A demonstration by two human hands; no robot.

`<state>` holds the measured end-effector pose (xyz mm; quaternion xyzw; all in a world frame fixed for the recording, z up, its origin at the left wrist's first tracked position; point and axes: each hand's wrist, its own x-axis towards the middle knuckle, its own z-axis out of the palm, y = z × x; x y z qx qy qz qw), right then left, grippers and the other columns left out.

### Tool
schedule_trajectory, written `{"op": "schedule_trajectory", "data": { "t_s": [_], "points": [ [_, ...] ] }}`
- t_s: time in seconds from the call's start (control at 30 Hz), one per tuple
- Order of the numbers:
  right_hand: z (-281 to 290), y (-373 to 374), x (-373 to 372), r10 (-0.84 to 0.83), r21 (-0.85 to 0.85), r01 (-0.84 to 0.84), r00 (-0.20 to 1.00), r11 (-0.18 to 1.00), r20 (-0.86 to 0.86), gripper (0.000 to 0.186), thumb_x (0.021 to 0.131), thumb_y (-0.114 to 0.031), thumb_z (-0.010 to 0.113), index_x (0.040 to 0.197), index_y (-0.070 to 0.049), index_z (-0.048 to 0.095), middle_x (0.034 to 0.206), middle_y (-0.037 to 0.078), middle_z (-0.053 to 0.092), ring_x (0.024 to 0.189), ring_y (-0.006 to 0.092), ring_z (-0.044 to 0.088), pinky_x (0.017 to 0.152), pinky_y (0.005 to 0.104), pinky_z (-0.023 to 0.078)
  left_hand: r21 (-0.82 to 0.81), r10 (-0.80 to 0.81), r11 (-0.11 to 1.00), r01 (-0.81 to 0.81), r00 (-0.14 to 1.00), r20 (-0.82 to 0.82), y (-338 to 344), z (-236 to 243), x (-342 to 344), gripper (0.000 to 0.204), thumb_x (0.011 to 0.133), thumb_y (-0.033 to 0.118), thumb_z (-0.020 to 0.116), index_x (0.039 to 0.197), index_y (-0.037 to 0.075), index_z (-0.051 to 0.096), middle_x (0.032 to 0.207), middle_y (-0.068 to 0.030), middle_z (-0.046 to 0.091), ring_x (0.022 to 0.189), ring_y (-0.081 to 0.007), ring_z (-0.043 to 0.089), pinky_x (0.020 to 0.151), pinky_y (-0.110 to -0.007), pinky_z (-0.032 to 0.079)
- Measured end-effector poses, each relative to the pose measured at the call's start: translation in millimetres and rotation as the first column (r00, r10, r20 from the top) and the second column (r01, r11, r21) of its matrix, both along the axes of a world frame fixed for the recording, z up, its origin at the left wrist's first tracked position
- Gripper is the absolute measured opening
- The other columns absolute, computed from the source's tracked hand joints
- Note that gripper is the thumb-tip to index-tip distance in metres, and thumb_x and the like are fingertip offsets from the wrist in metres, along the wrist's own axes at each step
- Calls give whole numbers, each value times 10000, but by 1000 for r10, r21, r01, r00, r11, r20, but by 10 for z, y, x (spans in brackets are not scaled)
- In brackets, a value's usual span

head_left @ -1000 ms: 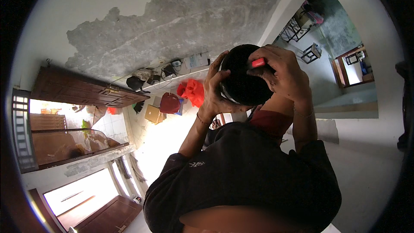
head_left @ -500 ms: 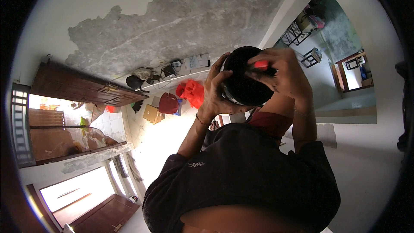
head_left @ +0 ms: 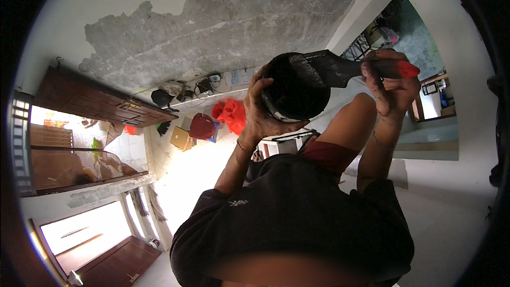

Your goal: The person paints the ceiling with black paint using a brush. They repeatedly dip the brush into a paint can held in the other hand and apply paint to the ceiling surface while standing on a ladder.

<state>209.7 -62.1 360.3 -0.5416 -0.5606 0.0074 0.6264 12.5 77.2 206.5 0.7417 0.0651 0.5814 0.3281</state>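
A round black tub, dark inside with a pale patch on its lower side, is gripped around its left side by my left hand. My right hand closes on the handle of a wide paintbrush, whose handle end is red. The brush lies nearly level, its dark, coated bristles at the tub's upper right rim. Dark smears mark the fingers of my right hand. What fills the tub is too dark to make out.
Ahead is a wall with a large grey bare patch. A ledge bears cables and small devices. On the floor to the left are a red cloth or bag, a dark red chair and a cardboard box. A doorway opens at right.
My right hand has moved right, drawing the paintbrush from inside the tub so its bristles and handle now show. My left hand and the tub have shifted slightly left.
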Motion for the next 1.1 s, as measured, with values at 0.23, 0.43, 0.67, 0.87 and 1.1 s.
{"op": "schedule_trajectory", "data": {
  "t_s": [0.23,0.43,0.67,0.87,1.1],
  "points": [
    [48,-38,79,-69,186,88,992,979,-107,420,744,-23,844,1115,64,669,1005,130,736,894,189,716,827,344,592,-14,10,1000,-10,1000,-2,-28,-15,3,1154,489,455,1008,1391,130,367,1413,-305,472,1274,-461,543,1017,-537,513],
    [206,4,105,-18,243,39,996,969,-85,479,786,-101,831,1192,56,633,994,121,742,880,161,708,803,317,584,-10,32,999,-32,999,-6,-36,-92,18,1141,489,473,1004,1378,135,374,1409,-309,472,1253,-467,558,993,-543,524],
    [302,178,139,-129,408,91,990,908,65,255,816,-21,660,1040,99,632,963,188,690,725,184,654,508,274,502,-18,58,998,-59,998,-32,-33,-162,-34,1125,485,460,1001,1365,136,379,1404,-322,477,1253,-473,557,988,-538,528],
    [341,130,93,66,242,-73,997,967,38,324,809,-53,813,1091,38,681,993,110,730,848,162,712,750,290,583,-39,53,998,-53,999,-10,-7,-169,-41,1105,485,454,999,1356,145,392,1407,-331,474,1258,-486,548,986,-548,529],
    [50,171,-165,147,-160,-131,985,978,90,175,830,-56,792,939,33,688,835,110,738,741,182,734,701,289,585,35,109,993,-110,994,10,42,-74,-56,1095,494,453,994,1366,178,392,1414,-326,472,1273,-487,539,1002,-558,519]
  ]
}}
